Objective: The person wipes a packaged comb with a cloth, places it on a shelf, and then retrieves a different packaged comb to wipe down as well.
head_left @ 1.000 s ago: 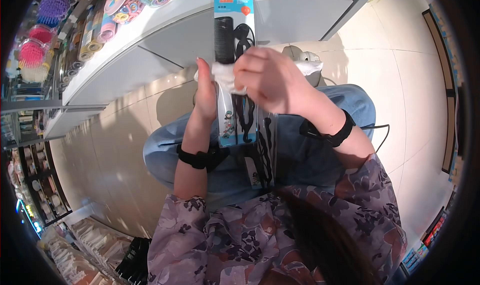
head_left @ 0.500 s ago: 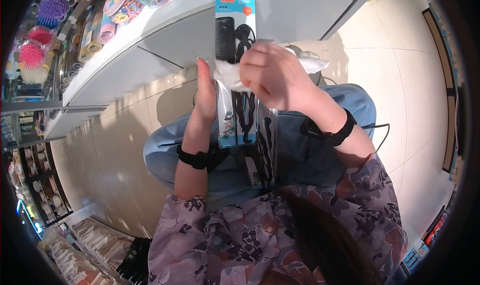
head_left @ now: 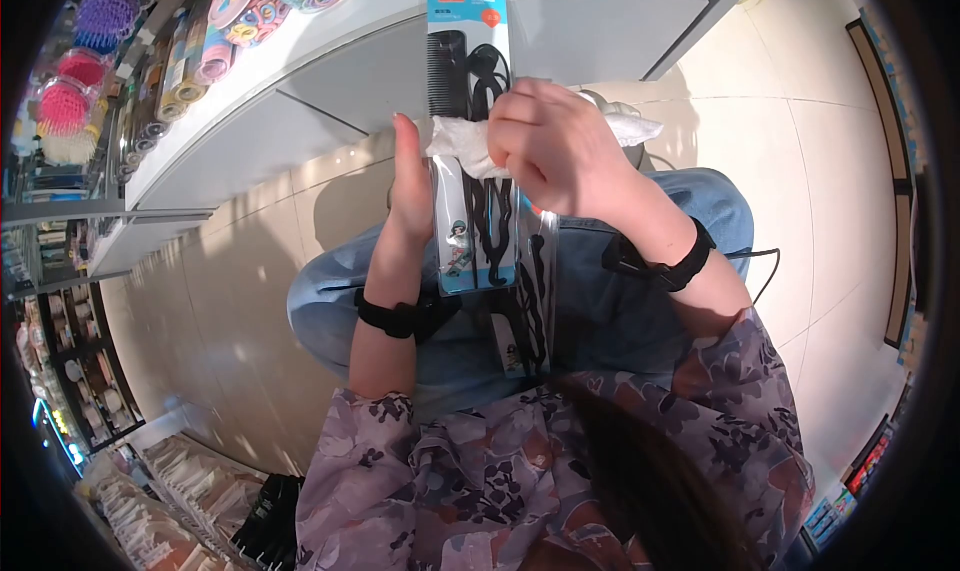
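Observation:
My left hand (head_left: 411,191) supports a clear comb package (head_left: 448,196) at its left edge, thumb up and other fingers hidden behind it. The package has a blue-and-white card and holds a black comb (head_left: 447,76) and black looped hair tools (head_left: 488,71). Bunched in my closed right hand (head_left: 560,151) is a white wipe (head_left: 460,136), lying across the middle of the package. One end of the wipe sticks out to the right of that hand. A second comb package (head_left: 537,301) rests on my lap, partly under the first.
A white shelf unit (head_left: 350,56) curves along the front. On it stand tubs of coloured hair ties (head_left: 270,11), with hairbrushes (head_left: 65,106) farther left. White packaged goods (head_left: 170,491) hang at lower left. Tiled floor (head_left: 240,301) surrounds my bent legs.
My right hand and the wipe have shifted slightly to the right across the package. The package has moved up a little. My left hand stays in place.

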The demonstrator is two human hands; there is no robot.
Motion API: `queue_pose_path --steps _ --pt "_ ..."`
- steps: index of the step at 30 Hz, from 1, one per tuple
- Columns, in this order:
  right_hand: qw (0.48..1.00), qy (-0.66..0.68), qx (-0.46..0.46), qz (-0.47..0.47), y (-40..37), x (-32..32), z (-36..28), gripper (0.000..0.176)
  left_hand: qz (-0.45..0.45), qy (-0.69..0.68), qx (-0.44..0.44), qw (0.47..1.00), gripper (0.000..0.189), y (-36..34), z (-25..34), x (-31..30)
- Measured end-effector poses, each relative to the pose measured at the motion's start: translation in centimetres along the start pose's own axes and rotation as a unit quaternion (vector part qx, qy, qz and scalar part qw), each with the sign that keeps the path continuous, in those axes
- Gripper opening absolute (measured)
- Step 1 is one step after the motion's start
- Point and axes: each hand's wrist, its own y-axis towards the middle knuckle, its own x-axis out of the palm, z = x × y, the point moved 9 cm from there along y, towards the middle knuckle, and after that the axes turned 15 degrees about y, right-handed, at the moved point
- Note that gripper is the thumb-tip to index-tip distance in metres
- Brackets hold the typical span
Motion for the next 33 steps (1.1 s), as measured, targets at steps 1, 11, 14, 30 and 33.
queue_pose_path --steps 1,11,14,30,33 --pt "1.000 -0.009 -0.004 -0.010 0.0 0.2 -0.3 0.008 -0.004 -0.002 0.000 1.000 0.080 0.0 0.0 0.1" --pt "0.993 0.034 -0.056 -0.102 -0.7 3.1 -2.0 0.009 0.011 0.021 -0.018 1.000 0.079 0.1 -0.4 -0.3" --pt "0.996 0.011 -0.023 -0.083 -0.4 2.2 -1.0 0.010 -0.012 -0.050 -0.021 0.998 0.079 0.1 -0.5 0.0" --pt "0.992 0.051 -0.051 -0.108 -0.7 3.0 -2.1 0.011 0.018 -0.046 -0.029 0.998 0.074 -0.1 -0.5 -0.2" --pt "0.997 0.013 -0.022 -0.077 -0.2 2.0 -0.9 0.009 -0.019 -0.048 0.002 0.999 0.072 0.1 0.0 -0.3"
